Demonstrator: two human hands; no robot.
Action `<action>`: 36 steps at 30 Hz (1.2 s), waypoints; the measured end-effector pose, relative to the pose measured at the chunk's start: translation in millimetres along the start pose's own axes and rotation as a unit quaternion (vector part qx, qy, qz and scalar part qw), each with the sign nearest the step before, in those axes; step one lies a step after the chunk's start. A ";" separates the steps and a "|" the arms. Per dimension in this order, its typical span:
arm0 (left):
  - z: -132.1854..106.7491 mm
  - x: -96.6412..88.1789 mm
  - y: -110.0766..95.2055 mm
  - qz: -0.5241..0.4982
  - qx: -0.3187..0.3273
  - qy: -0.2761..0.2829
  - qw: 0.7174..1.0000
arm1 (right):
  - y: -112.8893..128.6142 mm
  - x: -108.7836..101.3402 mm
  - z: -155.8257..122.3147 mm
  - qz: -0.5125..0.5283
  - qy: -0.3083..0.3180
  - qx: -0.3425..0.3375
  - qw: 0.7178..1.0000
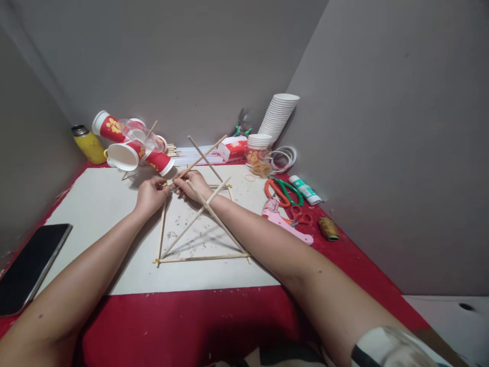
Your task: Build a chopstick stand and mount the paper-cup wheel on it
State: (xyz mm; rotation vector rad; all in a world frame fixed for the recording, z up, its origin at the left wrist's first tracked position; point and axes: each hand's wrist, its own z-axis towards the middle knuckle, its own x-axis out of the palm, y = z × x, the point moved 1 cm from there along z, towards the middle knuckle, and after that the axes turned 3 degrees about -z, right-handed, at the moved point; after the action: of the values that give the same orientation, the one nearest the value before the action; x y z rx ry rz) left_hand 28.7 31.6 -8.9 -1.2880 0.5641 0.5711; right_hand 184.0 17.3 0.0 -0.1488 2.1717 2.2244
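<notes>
A frame of thin wooden sticks (pixel 202 258) lies on a white board (pixel 95 204), its near left corner bound with a yellowish rubber band (pixel 157 261). Two sticks cross above its near side, and two more cross at the back. At the far left corner, my left hand (pixel 152 194) is closed in a pinch on the frame, where a bit of yellow band shows. My right hand (pixel 194 184) meets it there, fingers closed around the low end of a slanting wooden stick (pixel 206 154). The fingertips partly hide this joint.
Left of the board lies a phone (pixel 34 265). Behind stand a yellow bottle (pixel 89 145) and joined red paper cups (pixel 156 162). Stacked white cups (pixel 280 114), a tub of rubber bands (pixel 259 150), scissors (pixel 277 192), a pink glue gun (pixel 284 221) and a glue stick (pixel 304 189) line the right.
</notes>
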 end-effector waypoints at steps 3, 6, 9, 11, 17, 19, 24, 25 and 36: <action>1.7 0.8 2.7 -0.007 0.010 0.003 1.000 | 1.3 0.2 -0.2 -0.001 0.001 0.000 1.000; 2.0 1.2 3.5 -0.004 0.024 0.005 1.000 | -0.3 0.3 1.7 -0.003 0.001 -0.002 1.000; 0.3 1.4 1.1 0.017 0.036 0.001 0.999 | -4.2 0.6 5.4 -0.005 -0.003 -0.005 1.000; -1.5 1.8 -1.8 0.051 0.042 -0.007 0.998 | -7.0 1.4 8.4 -0.006 -0.005 -0.007 1.000; -4.6 2.5 -8.5 0.096 0.050 -0.016 0.994 | -10.9 5.7 15.0 -0.001 -0.002 0.001 1.000; -4.3 1.6 -9.2 0.102 0.048 -0.010 0.994 | -10.1 6.1 15.2 -0.002 -0.001 0.001 1.000; -2.2 -1.5 -11.1 0.112 0.043 -0.002 0.993 | -3.0 4.8 13.7 -0.017 0.007 0.013 1.000; -1.9 -2.1 -11.5 0.114 0.042 -0.002 0.993 | -0.4 4.3 13.1 -0.023 0.012 0.018 0.999; -1.0 -5.9 -14.9 0.127 0.050 0.001 0.991 | 46.5 -55.4 -48.3 -0.098 0.100 0.049 0.989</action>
State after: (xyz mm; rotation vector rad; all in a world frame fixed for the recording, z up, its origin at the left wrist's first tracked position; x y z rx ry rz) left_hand 34.3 27.5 5.5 -1.1294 0.7554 0.7415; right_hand 237.3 -29.6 50.2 -0.5802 2.2426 2.0706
